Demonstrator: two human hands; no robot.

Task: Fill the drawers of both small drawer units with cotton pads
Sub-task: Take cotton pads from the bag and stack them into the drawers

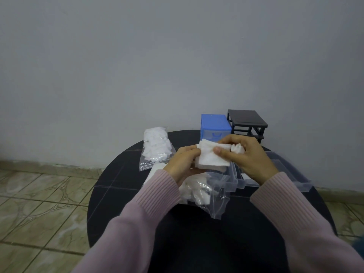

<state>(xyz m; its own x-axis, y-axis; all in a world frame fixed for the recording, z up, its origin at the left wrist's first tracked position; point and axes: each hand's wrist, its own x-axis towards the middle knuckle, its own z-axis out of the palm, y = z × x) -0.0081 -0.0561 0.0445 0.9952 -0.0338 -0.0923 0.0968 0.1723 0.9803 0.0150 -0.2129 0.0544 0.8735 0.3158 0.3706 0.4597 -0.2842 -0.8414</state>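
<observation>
I hold a small stack of square white cotton pads [213, 157] up between my two hands, above the middle of the round black worktop [122, 184]. My left hand [184, 163] grips the stack from its left edge, fingers curled under it, and my right hand [247, 154] pinches the stack's upper right corner with the thumb on top, while its curled fingers also close on a few more crumpled pads [237, 149]. Both wrists come out of ribbed pink sleeves [157, 191]. Just under my left hand lies a clear zip bag [208, 194] with more white pads in it, its open end crumpled toward me. A second clear bag of pads [155, 147] lies farther off to the left, near the back edge of the worktop. Under and to the right of my right hand sit several clear plastic drawers [291, 174], pulled out and set side by side on the worktop; how many there are I cannot tell. At the back stand the two drawer units, just beside each other against the grey wall [177, 56]: the blue unit [215, 125] with a clear drawer in its top slot, and to its right the black unit [247, 123], whose frame shows open slots. Beige tiled floor [39, 203] shows to the left of the worktop.
</observation>
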